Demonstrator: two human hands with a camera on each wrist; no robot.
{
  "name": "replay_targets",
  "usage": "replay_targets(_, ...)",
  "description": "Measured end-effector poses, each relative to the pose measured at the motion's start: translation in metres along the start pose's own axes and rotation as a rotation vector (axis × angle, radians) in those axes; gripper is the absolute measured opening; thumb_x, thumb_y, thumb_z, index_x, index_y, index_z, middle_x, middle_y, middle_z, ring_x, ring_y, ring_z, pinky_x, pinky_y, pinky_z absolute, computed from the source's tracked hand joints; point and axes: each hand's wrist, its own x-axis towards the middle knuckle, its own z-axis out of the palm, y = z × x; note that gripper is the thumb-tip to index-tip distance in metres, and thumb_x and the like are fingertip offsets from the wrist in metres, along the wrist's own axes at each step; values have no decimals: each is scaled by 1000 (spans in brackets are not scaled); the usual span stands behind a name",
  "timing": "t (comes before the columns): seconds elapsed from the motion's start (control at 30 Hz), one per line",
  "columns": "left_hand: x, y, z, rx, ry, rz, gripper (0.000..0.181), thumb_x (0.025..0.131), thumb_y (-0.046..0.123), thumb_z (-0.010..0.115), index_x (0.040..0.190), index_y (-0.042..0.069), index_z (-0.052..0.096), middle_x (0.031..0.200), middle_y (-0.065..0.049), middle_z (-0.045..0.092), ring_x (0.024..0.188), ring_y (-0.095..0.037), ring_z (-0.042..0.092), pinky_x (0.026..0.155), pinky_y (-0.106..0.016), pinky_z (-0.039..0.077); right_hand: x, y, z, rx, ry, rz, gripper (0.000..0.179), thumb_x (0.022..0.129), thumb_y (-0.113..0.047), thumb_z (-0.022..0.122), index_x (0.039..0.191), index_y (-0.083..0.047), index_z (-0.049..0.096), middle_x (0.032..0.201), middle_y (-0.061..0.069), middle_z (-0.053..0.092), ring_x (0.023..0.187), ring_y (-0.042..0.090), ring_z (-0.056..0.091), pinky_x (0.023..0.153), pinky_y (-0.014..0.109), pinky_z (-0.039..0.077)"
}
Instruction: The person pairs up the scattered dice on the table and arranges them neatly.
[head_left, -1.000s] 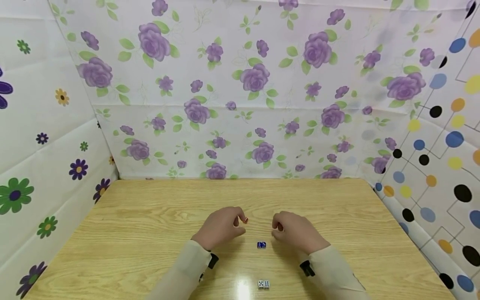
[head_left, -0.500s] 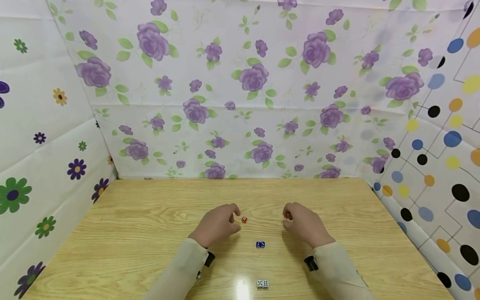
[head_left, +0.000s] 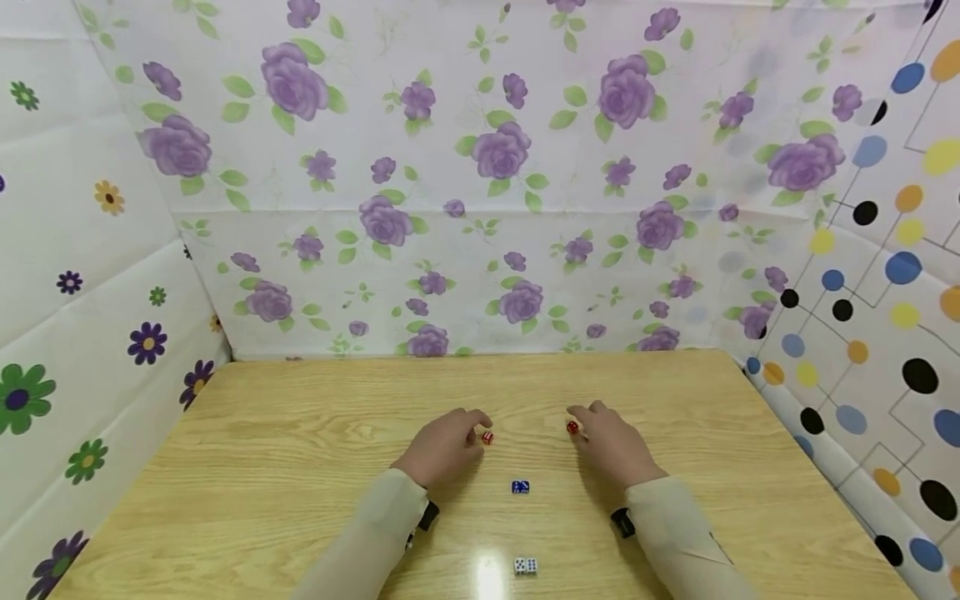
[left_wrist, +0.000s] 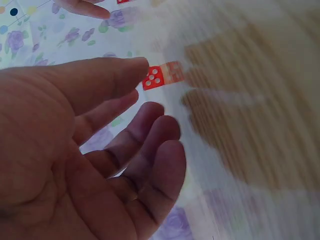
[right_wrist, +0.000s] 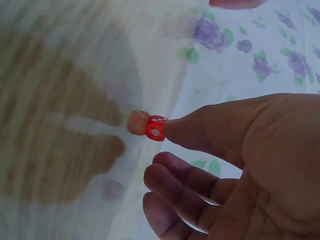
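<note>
On the wooden table (head_left: 330,417), two red dice stand apart, one at each hand. My left hand (head_left: 444,446) is beside the left red die (left_wrist: 154,77), loosely curved around it. In the left wrist view the thumb tip overlaps the edge of this die, which shows five white pips; the index fingertip sits just below. My right hand (head_left: 615,446) reaches to the right red die (right_wrist: 156,128). Its thumb tip lies right against that die, the other fingers loosely bent, while the head view shows the index finger extended past it. Both dice rest on the tabletop, with reflections beside them.
A pair of blue dice (head_left: 521,487) sits side by side between the forearms. Nearer the front are two white dice (head_left: 525,567), also side by side. Patterned cloth hangs behind the table and along both sides, with purple flowers on the back cloth (head_left: 420,125).
My left hand pulled back from its red die, then came in around it again. The right hand shifted rightward with its fingers around its die, then straightened them so the die shows more.
</note>
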Motion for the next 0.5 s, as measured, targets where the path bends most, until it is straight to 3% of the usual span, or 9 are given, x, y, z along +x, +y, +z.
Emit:
replay_targets(0.17,3,1,2,-4,-19,-14,37,86,6,60,123,13,61,92,2,61,77,-9,54,68,-29,46,-2,-3,3,-11,-16,-25,29,90,-12,65,119,-9,63,92,6,55,76,18,56,62,35,49)
replay_targets(0.37,4,1,8,-21,-5,-30,11,88,11,63,97,16,67,77,7,54,69,-10,49,63,-29,42,-1,-6,4,19,-27,-6,14,88,-10,67,101,-12,66,86,1,58,73,13,55,66,34,49)
replay_targets(0.5,4,1,7,-43,5,-47,5,89,13,63,91,16,67,74,8,54,66,-10,50,62,-29,42,1,-7,3,49,-56,14,5,88,-10,66,90,-14,67,80,-3,58,71,11,53,65,33,47)
